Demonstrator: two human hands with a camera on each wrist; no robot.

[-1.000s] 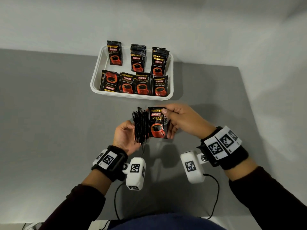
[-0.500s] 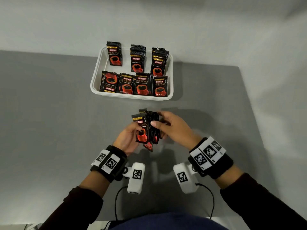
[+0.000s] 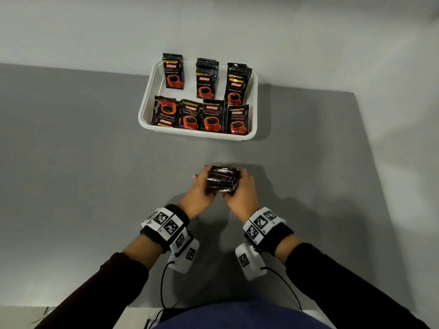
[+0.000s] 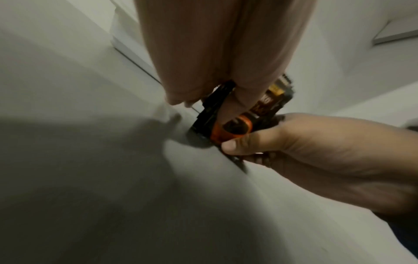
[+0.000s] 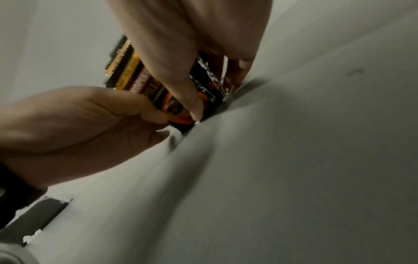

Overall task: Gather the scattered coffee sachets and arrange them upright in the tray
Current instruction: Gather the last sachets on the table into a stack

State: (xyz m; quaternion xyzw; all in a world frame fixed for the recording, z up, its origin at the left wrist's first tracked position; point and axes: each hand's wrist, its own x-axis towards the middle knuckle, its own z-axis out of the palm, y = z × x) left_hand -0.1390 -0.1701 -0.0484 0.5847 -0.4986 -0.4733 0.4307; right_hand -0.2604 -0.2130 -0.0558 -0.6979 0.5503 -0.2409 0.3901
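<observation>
A bundle of black coffee sachets (image 3: 222, 180) stands on edge on the grey table (image 3: 71, 162), its serrated top edges facing up. My left hand (image 3: 198, 193) grips its left side and my right hand (image 3: 242, 193) its right side, thumbs on the near face. In the left wrist view the bundle (image 4: 239, 123) touches the table between the left hand's fingers (image 4: 214, 53) and the right hand (image 4: 316, 151). The right wrist view shows the bundle (image 5: 144, 84) pinched by both hands. The white tray (image 3: 202, 135) beyond holds several upright sachets (image 3: 190, 117) in two rows.
The tray stands at the table's far edge against a pale wall. Bare grey table lies to the left and right of my hands. Thin black cables (image 3: 162, 288) hang from the wrist cameras near the table's front edge.
The right hand pushed its single sachet against the left hand's bundle. Both hands then closed round the bundle and lowered it on edge to the table.
</observation>
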